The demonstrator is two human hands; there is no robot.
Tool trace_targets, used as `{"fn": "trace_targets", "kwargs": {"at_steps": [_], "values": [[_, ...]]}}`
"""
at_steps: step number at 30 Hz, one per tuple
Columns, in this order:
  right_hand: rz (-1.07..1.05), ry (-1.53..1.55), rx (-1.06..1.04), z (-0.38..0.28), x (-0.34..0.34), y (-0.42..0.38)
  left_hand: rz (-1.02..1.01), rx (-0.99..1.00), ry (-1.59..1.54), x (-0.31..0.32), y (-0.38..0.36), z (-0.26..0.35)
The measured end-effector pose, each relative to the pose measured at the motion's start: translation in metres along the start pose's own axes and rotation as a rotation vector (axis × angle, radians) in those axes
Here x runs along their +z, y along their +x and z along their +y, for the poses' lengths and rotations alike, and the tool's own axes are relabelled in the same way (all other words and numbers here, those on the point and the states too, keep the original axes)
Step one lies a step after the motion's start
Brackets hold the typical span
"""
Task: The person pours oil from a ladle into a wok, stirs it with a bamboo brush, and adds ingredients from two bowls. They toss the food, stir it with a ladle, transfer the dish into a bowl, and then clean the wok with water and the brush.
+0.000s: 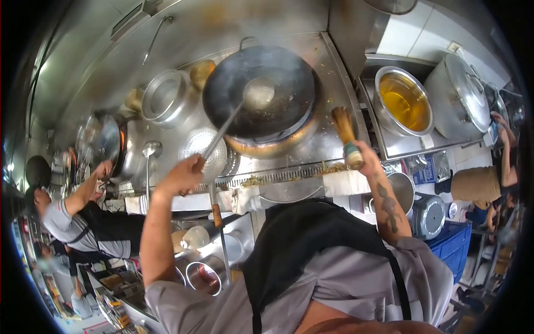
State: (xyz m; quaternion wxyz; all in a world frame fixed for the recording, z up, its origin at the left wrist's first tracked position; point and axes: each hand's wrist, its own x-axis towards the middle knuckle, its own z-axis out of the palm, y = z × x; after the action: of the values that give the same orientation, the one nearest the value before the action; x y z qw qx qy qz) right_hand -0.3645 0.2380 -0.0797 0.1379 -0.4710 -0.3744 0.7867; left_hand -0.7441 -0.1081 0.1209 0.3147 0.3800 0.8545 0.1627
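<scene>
My left hand (186,173) is closed around the handle of a metal ladle (259,93), whose bowl is over the black wok (222,114). The wok sits on the round burner, with a little wet residue and some haze over it. In my right hand (367,157) is a wok brush (344,125), gripped by its wrapped handle, bristles pointing up and away from me, to the right of the wok. Just beyond my left hand lies a perforated skimmer (194,146).
A pot of yellow oil (404,100) and a large lidded pot (459,94) stand at right. Left of the wok are metal bowls (162,100) and another ladle (150,150). A co-worker (69,214) works at left; another person (484,178) is at far right.
</scene>
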Motion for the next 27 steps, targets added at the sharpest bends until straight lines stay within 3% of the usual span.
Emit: {"fn": "trace_targets", "kwargs": {"at_steps": [1,2,4,6,8,10,12,14,16,17,18,20,22,24,26,27], "values": [[-0.125,0.202,-0.022,-0.011,0.000,-0.009,-0.181,-0.206,-0.084,-0.020,-0.002,0.011],[-0.249,0.406,-0.043,-0.023,0.003,-0.018,-0.171,-0.213,-0.093,-0.030,0.002,0.010],[-0.413,0.302,-0.057,-0.056,0.020,-0.030,-0.036,0.107,0.460,-0.048,0.006,0.010],[-0.545,0.237,-0.064,-0.083,0.040,-0.022,0.003,0.102,0.464,-0.054,-0.003,0.026],[-0.441,-0.233,-0.279,-0.111,0.094,-0.020,0.041,0.102,0.472,-0.056,-0.006,0.037],[-0.464,-0.770,-0.535,-0.124,0.137,0.006,0.039,0.127,0.516,-0.059,-0.007,0.039],[-0.376,-1.264,-1.008,-0.117,0.176,0.040,0.021,0.127,0.517,-0.060,-0.007,0.036],[-0.333,-1.712,-1.014,-0.109,0.212,0.064,-0.001,0.129,0.511,-0.059,-0.010,0.039],[-0.292,-1.867,-0.936,-0.117,0.226,0.088,-0.151,-0.179,0.198,-0.057,-0.019,0.048],[-0.249,-2.018,-0.847,-0.118,0.233,0.097,-0.139,-0.133,0.173,-0.052,-0.016,0.027],[-0.250,-2.020,-0.858,-0.116,0.241,0.098,-0.129,-0.135,0.170,-0.050,-0.014,0.011],[-0.080,-2.008,-0.932,-0.100,0.248,0.090,-0.098,0.048,0.221,-0.042,-0.013,-0.011],[-0.126,-2.037,-0.976,-0.091,0.245,0.085,-0.089,0.027,0.239,-0.040,-0.016,-0.010],[-0.218,-1.957,-0.763,-0.109,0.237,0.097,-0.072,0.003,0.257,-0.034,-0.019,-0.017],[-0.145,-1.981,-0.745,-0.132,0.245,0.095,0.191,0.340,0.503,-0.023,-0.015,-0.031],[-0.124,-1.975,-0.788,-0.129,0.253,0.077,0.193,0.340,0.500,-0.022,-0.015,-0.028]]}}
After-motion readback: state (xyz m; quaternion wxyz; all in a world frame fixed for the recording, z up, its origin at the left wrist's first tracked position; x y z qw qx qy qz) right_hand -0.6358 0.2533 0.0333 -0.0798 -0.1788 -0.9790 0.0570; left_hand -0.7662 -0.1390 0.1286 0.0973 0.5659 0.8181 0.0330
